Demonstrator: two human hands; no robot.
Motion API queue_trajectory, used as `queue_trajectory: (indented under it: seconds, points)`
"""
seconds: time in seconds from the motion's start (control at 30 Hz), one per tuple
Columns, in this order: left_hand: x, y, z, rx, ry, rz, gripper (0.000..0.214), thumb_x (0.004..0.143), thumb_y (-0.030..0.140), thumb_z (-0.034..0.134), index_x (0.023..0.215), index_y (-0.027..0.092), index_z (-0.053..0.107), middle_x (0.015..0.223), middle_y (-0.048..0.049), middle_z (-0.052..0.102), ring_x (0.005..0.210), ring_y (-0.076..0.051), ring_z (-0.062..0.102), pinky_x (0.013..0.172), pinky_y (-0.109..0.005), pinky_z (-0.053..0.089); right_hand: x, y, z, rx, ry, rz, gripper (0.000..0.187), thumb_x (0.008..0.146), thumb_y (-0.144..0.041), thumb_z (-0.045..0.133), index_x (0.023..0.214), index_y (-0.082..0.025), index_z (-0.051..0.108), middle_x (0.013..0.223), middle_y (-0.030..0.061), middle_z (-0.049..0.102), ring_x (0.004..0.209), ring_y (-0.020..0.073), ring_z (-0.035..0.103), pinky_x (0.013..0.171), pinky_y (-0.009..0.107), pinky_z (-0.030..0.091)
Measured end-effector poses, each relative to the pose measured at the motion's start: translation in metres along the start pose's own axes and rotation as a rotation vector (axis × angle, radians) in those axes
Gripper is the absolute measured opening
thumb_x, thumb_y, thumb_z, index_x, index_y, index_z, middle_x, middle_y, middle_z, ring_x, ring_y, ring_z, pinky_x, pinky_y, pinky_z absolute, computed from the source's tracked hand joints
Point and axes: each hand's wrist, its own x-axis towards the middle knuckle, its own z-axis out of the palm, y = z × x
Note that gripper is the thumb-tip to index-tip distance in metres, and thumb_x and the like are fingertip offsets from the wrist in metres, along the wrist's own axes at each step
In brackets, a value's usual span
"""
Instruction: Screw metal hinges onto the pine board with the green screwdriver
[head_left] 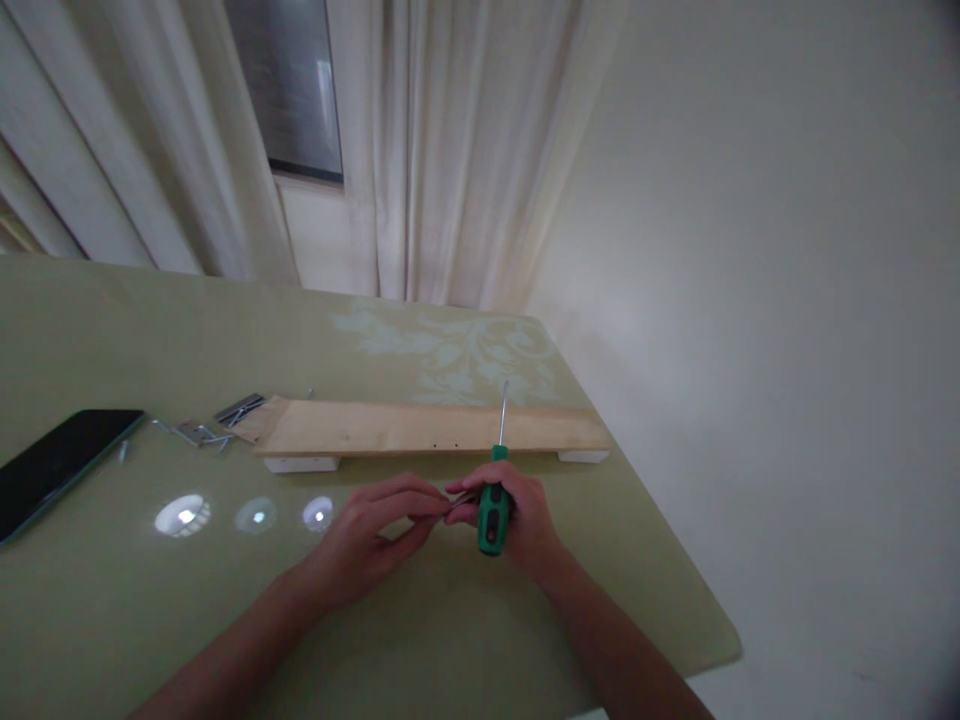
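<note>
My right hand point(525, 520) is wrapped round the green and black handle of a screwdriver point(495, 500), whose metal shaft points away from me over a long wooden plank point(420, 428). The plank rests on two small white blocks point(301, 464). My left hand point(379, 525) is pinched against the right one, and between the fingertips of both hands is a small flat metal piece point(459, 504). Both hands hover just in front of the plank's near edge.
A dark phone point(60, 460) lies at the left of the green table point(150, 600). Small metal brackets and screws point(214, 425) are scattered at the plank's left end. The table's right edge point(675, 560) is close by, with pale floor beyond. Curtains hang behind the table.
</note>
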Motion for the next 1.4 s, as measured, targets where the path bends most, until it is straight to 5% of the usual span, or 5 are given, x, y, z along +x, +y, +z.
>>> queue_trajectory:
  seconds: [0.33,0.6,0.9,1.17,1.4]
  points:
    - [-0.003,-0.004,0.002,0.203,0.057,0.047,0.018,0.099,0.011,0.064,0.107,0.021,0.078,0.103,-0.0081,0.081,0.089,-0.015,0.079,0.080,-0.023,0.064,-0.001,0.003,0.001,-0.109,-0.011,0.024,0.023,0.091,-0.033,0.084,0.107,-0.025,0.071,0.098,0.0033,0.085,0.087,0.0196,0.084,0.077,0.027,0.068]
    - [-0.008,-0.009,0.005,0.276,0.046,0.019,0.027,0.100,0.014,0.064,0.121,0.024,0.077,0.108,-0.0083,0.081,0.092,-0.016,0.078,0.081,-0.024,0.063,-0.003,0.004,0.002,-0.210,-0.038,-0.013,0.020,0.094,-0.030,0.080,0.111,-0.026,0.070,0.098,0.0022,0.084,0.085,0.0185,0.083,0.077,0.026,0.067]
    - [0.002,0.002,0.015,0.003,0.111,-0.289,0.009,0.101,0.022,0.066,0.102,0.022,0.074,0.091,-0.0021,0.075,0.080,-0.013,0.073,0.072,-0.022,0.061,-0.006,0.007,0.004,-0.332,-0.105,-0.193,0.034,0.099,-0.018,0.071,0.130,-0.029,0.066,0.125,0.0087,0.080,0.114,0.0236,0.079,0.096,0.036,0.067]
    - [-0.006,0.000,0.017,0.146,0.243,-0.261,0.007,0.103,0.021,0.061,0.106,0.022,0.067,0.095,-0.0022,0.078,0.084,-0.015,0.075,0.075,-0.024,0.061,-0.001,0.000,0.006,-0.044,0.118,0.066,0.022,0.091,-0.027,0.084,0.105,-0.024,0.068,0.100,0.0057,0.084,0.088,0.0197,0.083,0.078,0.028,0.068]
    - [-0.005,0.011,0.021,-0.361,0.103,-0.453,0.017,0.104,0.034,0.064,0.095,0.020,0.065,0.094,-0.0053,0.078,0.089,-0.017,0.075,0.081,-0.028,0.061,0.000,-0.008,0.001,-0.061,0.100,-0.077,0.021,0.090,-0.016,0.081,0.100,-0.026,0.065,0.097,0.0040,0.084,0.086,0.0172,0.082,0.078,0.028,0.065]
